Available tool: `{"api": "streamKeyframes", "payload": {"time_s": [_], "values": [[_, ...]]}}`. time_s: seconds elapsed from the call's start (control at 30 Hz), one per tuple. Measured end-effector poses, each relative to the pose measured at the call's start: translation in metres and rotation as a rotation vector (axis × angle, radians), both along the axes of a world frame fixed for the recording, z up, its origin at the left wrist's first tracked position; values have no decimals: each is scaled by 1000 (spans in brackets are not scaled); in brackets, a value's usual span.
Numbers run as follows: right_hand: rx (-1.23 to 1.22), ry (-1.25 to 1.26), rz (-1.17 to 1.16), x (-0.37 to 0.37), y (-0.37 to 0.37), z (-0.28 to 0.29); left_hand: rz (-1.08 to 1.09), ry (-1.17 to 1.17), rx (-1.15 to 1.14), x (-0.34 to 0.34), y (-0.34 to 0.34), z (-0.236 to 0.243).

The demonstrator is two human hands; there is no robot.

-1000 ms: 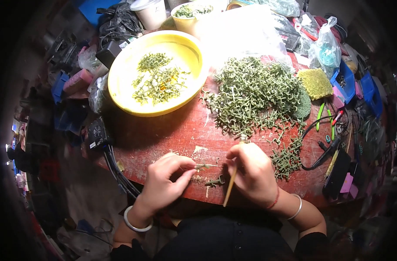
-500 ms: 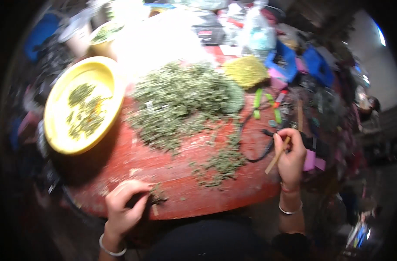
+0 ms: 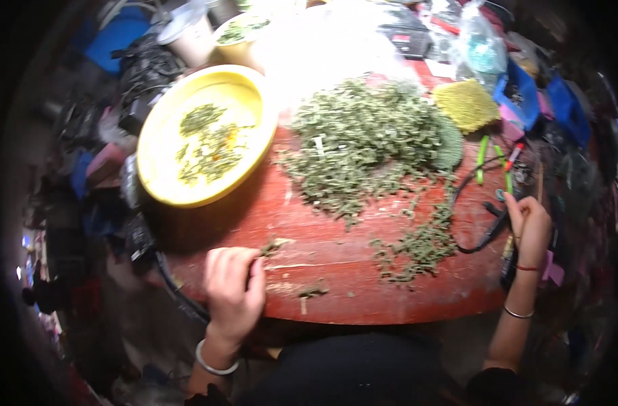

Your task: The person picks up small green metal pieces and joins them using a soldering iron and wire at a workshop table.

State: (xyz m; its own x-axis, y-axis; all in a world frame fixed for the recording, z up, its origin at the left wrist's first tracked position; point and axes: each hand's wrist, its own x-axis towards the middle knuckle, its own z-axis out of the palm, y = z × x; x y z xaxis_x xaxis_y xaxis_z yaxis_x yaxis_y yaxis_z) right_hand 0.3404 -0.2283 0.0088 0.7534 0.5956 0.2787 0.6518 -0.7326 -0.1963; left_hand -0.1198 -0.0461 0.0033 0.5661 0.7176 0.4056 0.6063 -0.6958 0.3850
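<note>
Red paint, scuffed and streaked pale, covers the tabletop, whose near edge curves in front of the person's dark clothing. On it lies a broad heap of small green pieces, the landmark here. Left of the heap stands a round yellow basin with more green bits inside; beyond that basin are a whitish tub and a black plastic bag. Behind the heap, strong light washes out the surface. A green disc touches the heap's right side, with a yellowish textured pad just past it and two blue bins farther right. Dim clutter fills the outer edges of the room.

Nearer the person than the heap, toward its right, a looser scatter of green pieces lies beside a black cable.

Well to the near left of the heap, the left hand is low with fingers curled together, a small green sprig at its fingertips; whether they grip it I cannot tell. Right of the heap, the right hand reaches forward, thumb and forefinger close together beside bright green strips; blur hides whether anything is held.
</note>
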Motion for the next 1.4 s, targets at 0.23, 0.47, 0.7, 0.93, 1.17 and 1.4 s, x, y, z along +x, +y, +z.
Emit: {"api": "streamKeyframes", "payload": {"time_s": [0.23,0.47,0.7,0.93,1.17,1.4], "values": [[49,-32,-39,15,0,-18,-165,-96,-108,32,-12,0],[596,-31,-67,-8,-3,-9,-168,-67,-151,45,-7,-8],[917,245,292,-108,18,30,-143,-128,-162,39,-7,-10],[500,44,754,-167,45,26,-94,-101,-120,36,-1,-12],[442,124,944,-183,68,7,-40,-210,-104,35,-9,-10],[334,203,1067,-183,68,0,86,-132,0,9,-10,-6]]}}
